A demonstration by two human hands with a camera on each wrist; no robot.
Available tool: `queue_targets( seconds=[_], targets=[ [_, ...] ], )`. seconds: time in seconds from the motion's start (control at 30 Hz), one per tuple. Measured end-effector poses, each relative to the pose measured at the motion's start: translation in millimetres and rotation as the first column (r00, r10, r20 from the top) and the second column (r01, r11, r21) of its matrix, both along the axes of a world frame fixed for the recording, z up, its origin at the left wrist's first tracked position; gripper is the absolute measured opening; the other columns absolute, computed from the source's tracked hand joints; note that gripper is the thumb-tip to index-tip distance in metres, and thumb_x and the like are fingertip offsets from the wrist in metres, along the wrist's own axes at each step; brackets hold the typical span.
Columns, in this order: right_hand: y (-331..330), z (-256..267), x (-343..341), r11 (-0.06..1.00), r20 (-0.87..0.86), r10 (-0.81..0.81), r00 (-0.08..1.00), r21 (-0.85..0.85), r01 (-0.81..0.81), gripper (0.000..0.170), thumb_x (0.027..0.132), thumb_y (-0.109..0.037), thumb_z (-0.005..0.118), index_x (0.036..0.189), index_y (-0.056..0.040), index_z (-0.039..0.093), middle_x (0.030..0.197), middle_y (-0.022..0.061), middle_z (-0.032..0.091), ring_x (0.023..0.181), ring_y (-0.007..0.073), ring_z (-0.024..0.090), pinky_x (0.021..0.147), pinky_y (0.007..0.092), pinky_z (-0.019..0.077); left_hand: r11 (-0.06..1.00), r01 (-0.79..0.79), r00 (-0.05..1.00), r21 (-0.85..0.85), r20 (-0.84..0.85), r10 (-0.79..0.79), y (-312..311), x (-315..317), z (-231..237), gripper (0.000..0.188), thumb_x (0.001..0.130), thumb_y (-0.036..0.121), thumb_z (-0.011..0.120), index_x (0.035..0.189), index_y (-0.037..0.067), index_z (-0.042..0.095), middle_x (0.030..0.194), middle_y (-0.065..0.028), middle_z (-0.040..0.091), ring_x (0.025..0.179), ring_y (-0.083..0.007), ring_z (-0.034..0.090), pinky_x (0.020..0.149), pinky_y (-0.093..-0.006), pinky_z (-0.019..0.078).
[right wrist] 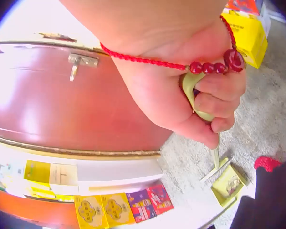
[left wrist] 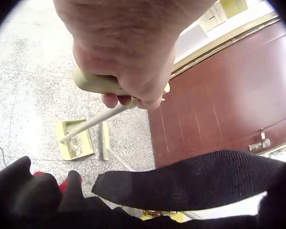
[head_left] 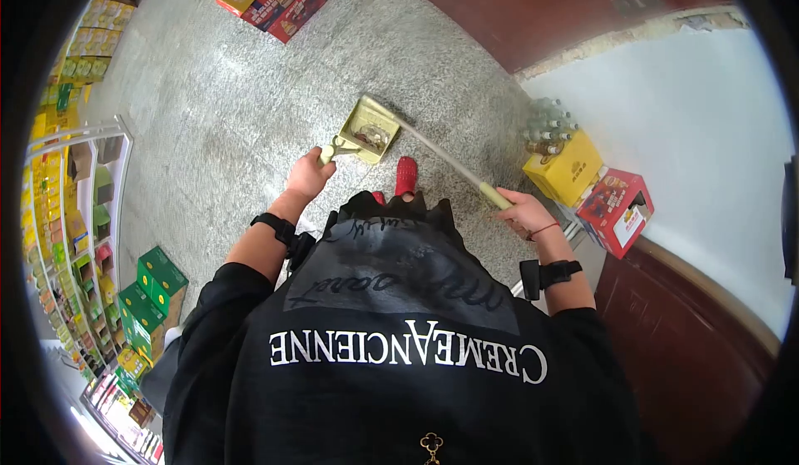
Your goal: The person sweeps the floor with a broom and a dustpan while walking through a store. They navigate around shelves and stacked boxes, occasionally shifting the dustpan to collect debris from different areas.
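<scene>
My left hand [head_left: 310, 174] grips the pale green handle [left wrist: 93, 83] of a long-handled dustpan [head_left: 366, 117]. The pan is on the speckled floor ahead of my feet, with a small heap of debris [head_left: 372, 135] inside. My right hand [head_left: 528, 213] holds the green grip [right wrist: 193, 93] of a broom, its fingers wrapped round it. From there the pale broom stick [head_left: 441, 153] slants down to the broom head [left wrist: 104, 140], which lies along one edge of the dustpan. In the left wrist view, the fingers partly hide the dustpan handle.
Red shoes [head_left: 405, 176] are close to the dustpan. Yellow and red boxes [head_left: 566, 169] with bottles stand by the right wall; more boxes [head_left: 283, 3] are at the top. Stocked shelves [head_left: 83, 207] and green boxes [head_left: 154, 290] line the left. A dark red door [left wrist: 219, 105] stands nearby.
</scene>
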State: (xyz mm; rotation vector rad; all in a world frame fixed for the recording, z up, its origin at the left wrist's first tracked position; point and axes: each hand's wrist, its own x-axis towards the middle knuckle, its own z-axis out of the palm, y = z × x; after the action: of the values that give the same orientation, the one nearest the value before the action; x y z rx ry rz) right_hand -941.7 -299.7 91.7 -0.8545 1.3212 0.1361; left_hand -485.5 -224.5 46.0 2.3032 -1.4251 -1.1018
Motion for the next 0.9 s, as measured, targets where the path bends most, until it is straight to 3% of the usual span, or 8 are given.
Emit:
queue_targets(
  seconds=[0.2, 0.33, 0.4, 0.53, 0.6, 0.73, 0.83, 0.9],
  targets=[
    [-71.1, 14.2, -27.3, 0.984, -0.187, -0.166, 0.968, -0.094, 0.151, 0.056, 0.075, -0.006, 0.062, 0.129, -0.0135, 0.048, 0.058, -0.0013, 0.045, 0.04, 0.0071, 0.039, 0.035, 0.0236, 0.0277, 0.998, -0.052, 0.998, -0.022, 0.034, 0.053, -7.4, 1.1, 4.1, 0.038, 0.076, 0.027, 0.062, 0.101, 0.0, 0.055, 0.086, -0.0244, 0.063, 0.084, -0.0411, 0.06, 0.074, -0.0437, 0.0479],
    [-123.9, -63.3, -39.4, 0.972, -0.129, -0.16, 0.979, -0.19, 0.134, 0.043, 0.075, -0.005, 0.061, 0.117, -0.0109, 0.052, 0.057, 0.0002, 0.046, 0.039, 0.0101, 0.041, 0.034, 0.0265, 0.0293, 0.991, -0.12, 0.99, -0.051, 0.063, 0.123, -10.3, -1.6, 8.2, 0.036, 0.075, 0.028, 0.062, 0.097, 0.0, 0.055, 0.085, -0.0242, 0.062, 0.084, -0.0412, 0.059, 0.073, -0.044, 0.0476],
    [-143.5, -106.6, -36.1, 0.949, -0.144, -0.279, 0.949, -0.193, 0.25, 0.033, 0.075, -0.005, 0.061, 0.107, -0.0079, 0.054, 0.058, 0.0015, 0.047, 0.042, 0.0128, 0.044, 0.037, 0.0294, 0.0325, 0.986, -0.162, 0.984, -0.036, 0.067, 0.165, -14.0, -2.0, 11.9, 0.035, 0.075, 0.029, 0.061, 0.094, 0.0, 0.055, 0.083, -0.0242, 0.062, 0.082, -0.0416, 0.059, 0.072, -0.0447, 0.0473],
    [-145.6, -93.6, 15.0, 0.965, -0.209, -0.237, 0.949, -0.164, 0.205, 0.038, 0.077, -0.002, 0.061, 0.112, -0.0093, 0.049, 0.061, -0.0013, 0.045, 0.044, 0.0098, 0.042, 0.038, 0.0249, 0.033, 0.978, -0.204, 0.977, -0.039, 0.064, 0.206, -21.1, -3.6, 16.2, 0.035, 0.075, 0.03, 0.061, 0.094, 0.001, 0.055, 0.081, -0.0243, 0.062, 0.08, -0.0418, 0.059, 0.072, -0.0455, 0.047],
    [-130.8, -84.9, 22.1, 0.981, -0.236, 0.107, 0.966, -0.132, -0.141, 0.049, 0.078, -0.001, 0.061, 0.124, -0.0107, 0.047, 0.062, -0.0011, 0.046, 0.046, 0.01, 0.043, 0.039, 0.025, 0.0332, 0.975, -0.222, 0.973, -0.008, 0.056, 0.222, -24.7, -3.7, 16.3, 0.036, 0.075, 0.03, 0.061, 0.095, 0.001, 0.055, 0.081, -0.0239, 0.062, 0.08, -0.0414, 0.06, 0.072, -0.0454, 0.0473],
    [-106.2, -44.6, 36.0, 0.975, -0.135, 0.145, 0.98, -0.151, -0.165, 0.043, 0.072, -0.005, 0.06, 0.115, -0.0076, 0.055, 0.064, 0.0012, 0.049, 0.052, 0.0123, 0.046, 0.046, 0.0294, 0.0362, 0.966, -0.254, 0.967, 0.04, 0.023, 0.253, -32.8, -6.0, 15.6, 0.036, 0.075, 0.031, 0.06, 0.097, 0.002, 0.055, 0.083, -0.0231, 0.063, 0.082, -0.0403, 0.06, 0.073, -0.0447, 0.0475],
    [-103.8, -31.6, 33.7, 0.987, 0.015, 0.159, 0.987, -0.008, -0.158, 0.057, 0.072, -0.005, 0.062, 0.128, -0.0128, 0.05, 0.062, -0.001, 0.048, 0.049, 0.0105, 0.043, 0.043, 0.0261, 0.0329, 0.986, -0.138, 0.987, 0.095, 0.098, 0.129, -42.2, -14.6, 29.8, 0.036, 0.076, 0.032, 0.059, 0.098, 0.004, 0.055, 0.087, -0.0223, 0.063, 0.086, -0.0393, 0.06, 0.076, -0.0448, 0.0471],
    [-107.8, -17.3, 31.1, 0.992, 0.029, 0.106, 0.994, 0.07, -0.108, 0.062, 0.075, -0.003, 0.06, 0.133, -0.0146, 0.044, 0.065, -0.0013, 0.049, 0.047, 0.0079, 0.041, 0.041, 0.0233, 0.0312, 0.982, -0.16, 0.986, 0.097, 0.065, 0.154, -44.8, -9.9, 22.7, 0.036, 0.076, 0.032, 0.059, 0.098, 0.004, 0.055, 0.087, -0.0223, 0.063, 0.086, -0.0394, 0.06, 0.076, -0.045, 0.047]
  ],
)
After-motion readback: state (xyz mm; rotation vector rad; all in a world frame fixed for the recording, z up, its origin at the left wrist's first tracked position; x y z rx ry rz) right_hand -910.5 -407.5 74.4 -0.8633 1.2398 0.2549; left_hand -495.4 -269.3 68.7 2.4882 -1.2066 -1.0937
